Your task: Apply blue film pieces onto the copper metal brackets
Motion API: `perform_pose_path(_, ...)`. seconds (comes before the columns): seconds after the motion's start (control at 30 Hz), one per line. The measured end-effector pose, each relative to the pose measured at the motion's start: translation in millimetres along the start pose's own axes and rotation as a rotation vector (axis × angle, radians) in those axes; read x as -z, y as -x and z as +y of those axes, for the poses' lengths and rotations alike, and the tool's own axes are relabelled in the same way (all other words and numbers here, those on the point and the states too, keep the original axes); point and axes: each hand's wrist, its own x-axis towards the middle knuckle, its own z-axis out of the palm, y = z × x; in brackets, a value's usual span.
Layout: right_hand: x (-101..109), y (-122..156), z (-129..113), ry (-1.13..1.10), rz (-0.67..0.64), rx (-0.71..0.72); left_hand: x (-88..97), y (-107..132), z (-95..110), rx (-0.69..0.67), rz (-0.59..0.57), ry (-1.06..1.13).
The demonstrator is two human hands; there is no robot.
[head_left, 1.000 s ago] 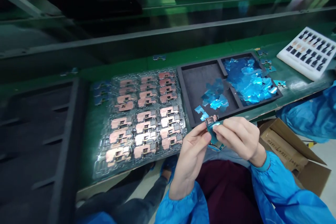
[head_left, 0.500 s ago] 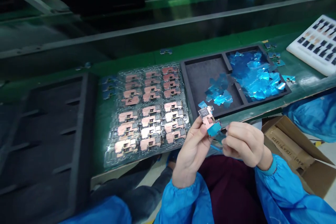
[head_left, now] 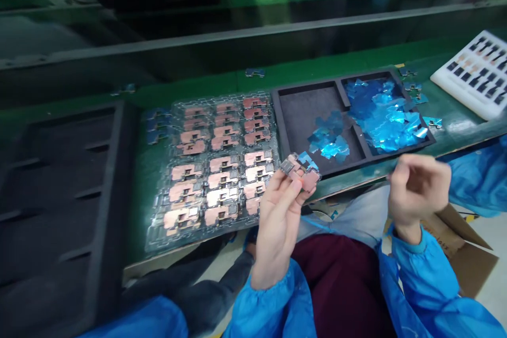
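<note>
My left hand [head_left: 279,216] pinches a small phone circuit board [head_left: 303,180] between thumb and fingers, copper-coloured face showing. A piece of blue film [head_left: 308,160] clings to the board's upper edge. Off to the right, my right hand [head_left: 420,187] is held up with its fingers curled closed; it is slightly blurred, and whatever may be in it cannot be seen. A clear plastic tray [head_left: 158,232] to the left carries rows of similar copper-faced boards. Beyond my hands, a black divided tray [head_left: 304,100] holds loose blue film pieces [head_left: 388,116].
A large black slotted tray [head_left: 51,179] fills the left side. Several boards [head_left: 158,127] lie on the green bench [head_left: 222,87], others along the right. A white holder with dark parts [head_left: 475,76] stands far right. Below is a cardboard box [head_left: 471,264]; another blue sleeve [head_left: 483,182] shows nearby.
My right hand has moved away from the board to the right. Blue film that covered the board's lower end is gone from there. My left hand has turned the board and shifted slightly left.
</note>
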Motion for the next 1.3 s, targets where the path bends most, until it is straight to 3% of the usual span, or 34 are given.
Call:
perform_pose_path(0.07, -2, -24, 25, 0.127, 0.129, -0.111, -0.6, 1, 0, -0.036, 0.008, -0.040)
perform_pose_path(0.23, -3, -81, 97, 0.488, 0.004, -0.248, -3.1, 1, -6, -0.057, 0.047, -0.078)
perform_pose_path(0.37, -5, -93, 121, 0.665, -0.038, -0.275, -0.3, -2, -10, -0.090, 0.101, -0.128)
perform_pose_path(0.47, -7, -86, 103, 0.570, 0.015, -0.205, 3.2, -4, -13, -0.137, 0.137, -0.164)
perform_pose_path(0.6, -21, -52, 35, 0.355, 0.000, -0.107, 3.7, -3, -18, -0.205, 0.145, -0.227)
perform_pose_path(0.63, -27, -40, 15, 0.244, -0.077, -0.099, 3.0, -2, -19, -0.223, 0.140, -0.245)
perform_pose_path(0.67, -34, -28, -5, -0.012, -0.267, -0.141, 2.2, -1, -21, -0.243, 0.134, -0.267)
perform_pose_path(0.7, -41, -17, -21, -0.101, -0.389, -0.141, 1.5, -1, -21, -0.259, 0.124, -0.295)
perform_pose_path(0.8, -60, 5, -51, -0.365, -0.609, -0.290, 0.5, 2, -21, -0.266, 0.065, -0.393)
perform_pose_path(0.93, -73, 14, -52, -0.554, -0.602, -0.498, 2.8, 6, -18, -0.197, -0.031, -0.425)
perform_pose_path(1.07, -77, 20, -47, -0.608, -0.550, -0.613, 4.8, 9, -16, -0.162, -0.031, -0.419)
perform_pose_path(1.3, -83, 21, -52, -0.538, -0.504, -0.568, 6.6, 8, -13, -0.238, -0.012, -0.496)
